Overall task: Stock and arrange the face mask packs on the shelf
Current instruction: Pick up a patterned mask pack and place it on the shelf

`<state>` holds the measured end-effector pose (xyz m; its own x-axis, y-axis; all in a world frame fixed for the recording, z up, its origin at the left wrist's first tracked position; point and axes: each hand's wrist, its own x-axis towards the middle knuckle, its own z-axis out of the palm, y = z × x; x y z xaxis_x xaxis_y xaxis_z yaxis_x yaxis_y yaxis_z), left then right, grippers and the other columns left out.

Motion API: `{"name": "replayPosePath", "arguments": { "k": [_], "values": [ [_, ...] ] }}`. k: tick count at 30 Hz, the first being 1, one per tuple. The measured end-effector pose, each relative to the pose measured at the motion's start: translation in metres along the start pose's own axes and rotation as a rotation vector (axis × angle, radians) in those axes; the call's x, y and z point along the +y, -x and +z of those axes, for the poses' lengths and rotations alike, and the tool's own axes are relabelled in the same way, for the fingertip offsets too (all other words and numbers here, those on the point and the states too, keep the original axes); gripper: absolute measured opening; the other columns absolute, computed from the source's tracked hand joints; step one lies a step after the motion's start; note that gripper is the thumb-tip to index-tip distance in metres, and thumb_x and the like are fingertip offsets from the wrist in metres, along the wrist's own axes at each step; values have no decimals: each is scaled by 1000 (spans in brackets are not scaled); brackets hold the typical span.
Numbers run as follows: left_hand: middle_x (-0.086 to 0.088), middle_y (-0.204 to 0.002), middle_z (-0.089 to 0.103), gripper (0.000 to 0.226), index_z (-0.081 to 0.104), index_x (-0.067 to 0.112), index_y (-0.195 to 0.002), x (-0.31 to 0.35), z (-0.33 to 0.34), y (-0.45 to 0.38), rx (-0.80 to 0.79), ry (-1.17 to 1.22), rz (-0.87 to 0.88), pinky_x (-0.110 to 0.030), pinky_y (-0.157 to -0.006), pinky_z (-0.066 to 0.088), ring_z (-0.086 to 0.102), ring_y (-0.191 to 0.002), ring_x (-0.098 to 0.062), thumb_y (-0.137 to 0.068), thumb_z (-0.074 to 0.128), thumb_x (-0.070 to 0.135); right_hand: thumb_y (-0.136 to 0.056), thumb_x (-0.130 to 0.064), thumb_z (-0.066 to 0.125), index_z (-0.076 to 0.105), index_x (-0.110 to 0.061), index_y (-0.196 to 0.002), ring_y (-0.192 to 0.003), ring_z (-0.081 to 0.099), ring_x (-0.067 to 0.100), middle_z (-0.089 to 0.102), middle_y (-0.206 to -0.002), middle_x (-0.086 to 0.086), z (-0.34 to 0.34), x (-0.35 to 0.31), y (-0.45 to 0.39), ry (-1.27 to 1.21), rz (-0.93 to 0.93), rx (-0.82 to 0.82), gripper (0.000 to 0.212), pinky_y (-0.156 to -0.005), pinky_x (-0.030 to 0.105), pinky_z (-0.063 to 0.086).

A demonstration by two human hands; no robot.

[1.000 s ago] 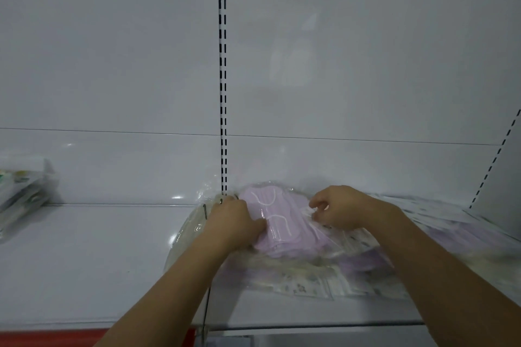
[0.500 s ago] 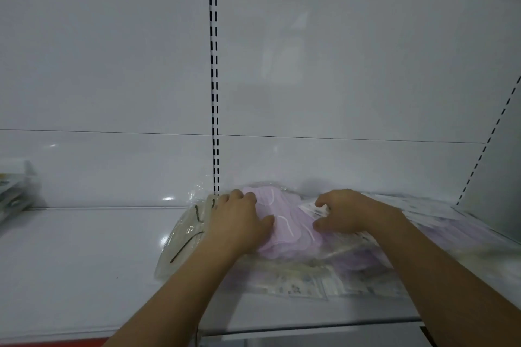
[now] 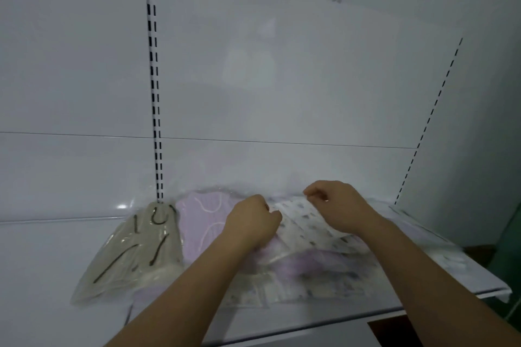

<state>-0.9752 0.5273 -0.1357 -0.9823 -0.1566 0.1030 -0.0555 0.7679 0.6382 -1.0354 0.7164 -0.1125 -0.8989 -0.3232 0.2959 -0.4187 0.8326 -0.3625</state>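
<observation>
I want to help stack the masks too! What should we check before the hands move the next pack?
1. Right hand pinches the patterned pack by its top edge: ok.
2. Left hand has a firm hold on a pack: cannot tell, its fingers are hidden.
3. Packs lie in a neat stack: not ok, they overlap unevenly.
4. Beige pack sits beside the purple pack: ok.
5. Free space on the shelf to the left: ok.

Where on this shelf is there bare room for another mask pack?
Free: the shelf left of the beige pack, and a thin front strip. Crowded: purple pack to the right end, overlapping packs under the left hand and right hand.
</observation>
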Motion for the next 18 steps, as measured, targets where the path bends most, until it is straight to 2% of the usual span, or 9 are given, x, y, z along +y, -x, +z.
{"name": "replayPosePath", "arguments": {
  "k": [2, 4, 7, 9, 11, 13, 15, 18],
  "values": [
    [-8, -110, 67, 26, 55, 10, -103, 9, 3, -3, 35, -97, -51, -29, -77, 42, 61, -106, -28, -95, 54, 35, -99, -18, 51, 65, -21, -126, -116, 58, 15, 64, -130, -3, -14, 32, -10, 107, 12, -59, 30, -98, 24, 41],
    [-8, -112, 67, 27, 55, 12, -105, 19, 4, -6, 59, -191, -93, -27, -76, 39, 61, -109, -29, -95, 54, 37, -96, -22, 56, 58, -24, -134, -122, 54, 15, 58, -139, -3, -22, 61, -19, 187, 11, -195, 38, -103, 25, 38],
    [-2, -85, 64, 29, 56, 14, -95, 34, 10, -12, 50, -261, -173, -26, -73, 44, 64, -91, -27, -92, 56, 43, -88, -34, 66, 47, -30, -144, -137, 42, 17, 43, -152, -6, -28, 91, -28, 185, 45, -395, 59, -110, 28, 33],
    [0, -83, 62, 35, 56, 14, -96, 45, 16, -16, 49, -299, -219, -28, -75, 50, 62, -86, -25, -90, 59, 49, -87, -33, 65, 42, -31, -148, -140, 38, 19, 38, -156, -5, -31, 109, -35, 191, 50, -444, 66, -110, 29, 33],
    [-3, -96, 65, 48, 58, 12, -110, 52, 23, -19, 35, -314, -267, -32, -82, 54, 63, -91, -25, -88, 61, 55, -85, -30, 64, 41, -30, -149, -138, 41, 20, 39, -155, -3, -36, 125, -40, 185, 41, -466, 68, -105, 27, 36],
    [-6, -115, 64, 66, 51, 11, -129, 59, 32, -17, 36, -311, -304, -35, -88, 52, 61, -104, -26, -86, 63, 59, -86, -29, 65, 43, -28, -148, -132, 48, 19, 43, -152, -1, -40, 138, -43, 170, 38, -512, 66, -93, 24, 40],
    [-8, -127, 61, 77, 42, 10, -138, 66, 40, -16, 76, -304, -324, -33, -87, 49, 58, -113, -27, -84, 66, 60, -87, -29, 64, 49, -25, -145, -119, 55, 16, 52, -144, -2, -43, 145, -45, 198, -16, -511, 59, -84, 20, 40],
    [-5, -113, 60, 67, 40, 9, -136, 77, 50, -17, 135, -243, -340, -31, -76, 44, 56, -99, -25, -87, 70, 44, -89, -27, 62, 59, -22, -136, -109, 59, 12, 64, -128, -6, -43, 150, -49, 222, -129, -447, 48, -85, 18, 41]
  ]
}}
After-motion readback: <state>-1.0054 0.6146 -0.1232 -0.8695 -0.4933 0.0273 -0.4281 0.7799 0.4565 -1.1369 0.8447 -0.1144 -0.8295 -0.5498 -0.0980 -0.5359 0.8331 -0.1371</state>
